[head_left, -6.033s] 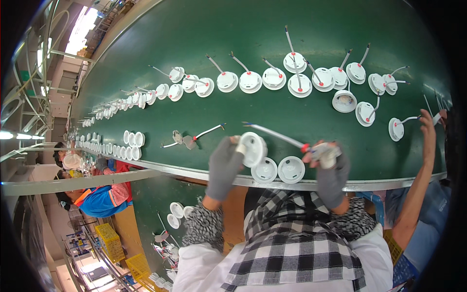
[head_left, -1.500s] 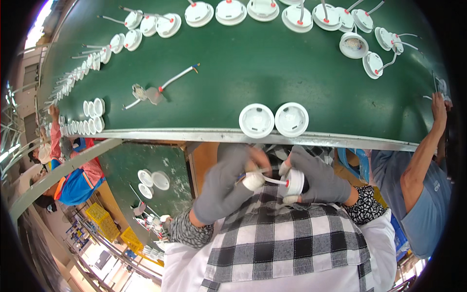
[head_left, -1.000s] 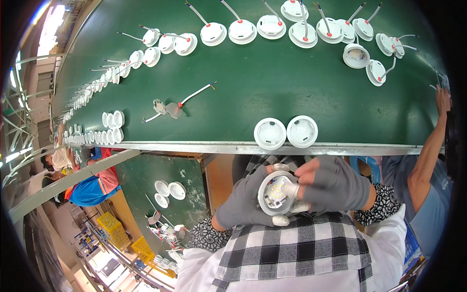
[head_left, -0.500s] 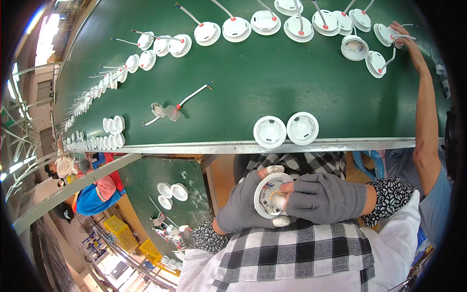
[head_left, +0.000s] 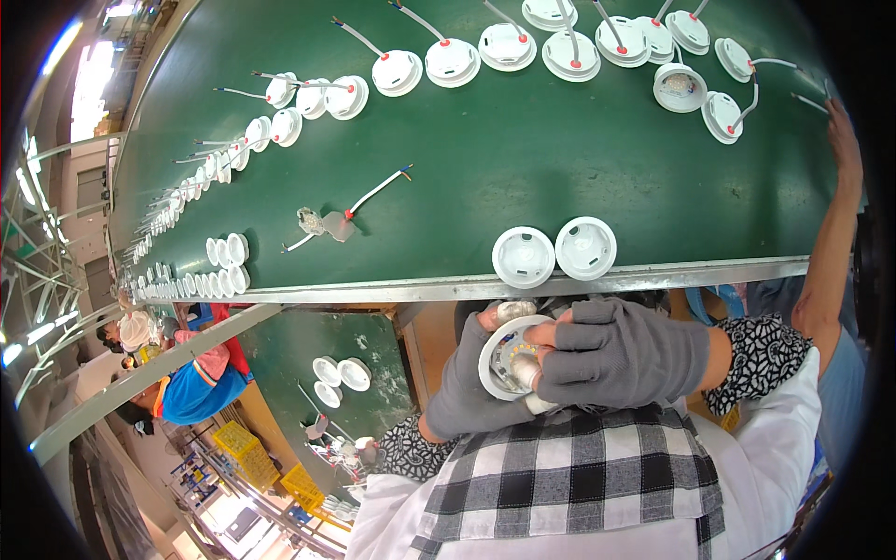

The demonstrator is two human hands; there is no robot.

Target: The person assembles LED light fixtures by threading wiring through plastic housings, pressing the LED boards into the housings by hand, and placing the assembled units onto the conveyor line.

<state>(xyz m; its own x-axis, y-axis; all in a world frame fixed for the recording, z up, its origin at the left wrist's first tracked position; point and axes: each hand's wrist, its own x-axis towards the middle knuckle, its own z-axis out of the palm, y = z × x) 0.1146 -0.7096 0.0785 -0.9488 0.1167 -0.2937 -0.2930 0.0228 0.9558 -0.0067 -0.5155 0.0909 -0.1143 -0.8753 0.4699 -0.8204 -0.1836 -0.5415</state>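
Note:
My left hand (head_left: 459, 385), in a grey fingerless glove with wrapped fingertips, is closed round a round white lamp housing (head_left: 484, 371) above my checked apron. The housing's open side is turned up toward me. Inside it is a round LED circuit board (head_left: 510, 355) with small yellow dots. My right hand (head_left: 616, 359), gloved the same way, reaches in from the right; its thumb and fingers are bent onto the board and cover part of it. Two empty white housings (head_left: 523, 258) stand on the green bench's near edge, just beyond my hands.
Across the green bench (head_left: 448, 177) run rows of white lamps (head_left: 397, 73) with grey cables. A loose cable with a clear plate (head_left: 338, 226) lies left of centre. A co-worker's hand (head_left: 843, 140) is at the far right. A side table (head_left: 359, 327) holds housings and a parts pile.
My hands and the lamp housing have risen slightly toward the bench edge, and the housing has tilted. The co-worker's hand has left a lamp and moved right, beside a cable.

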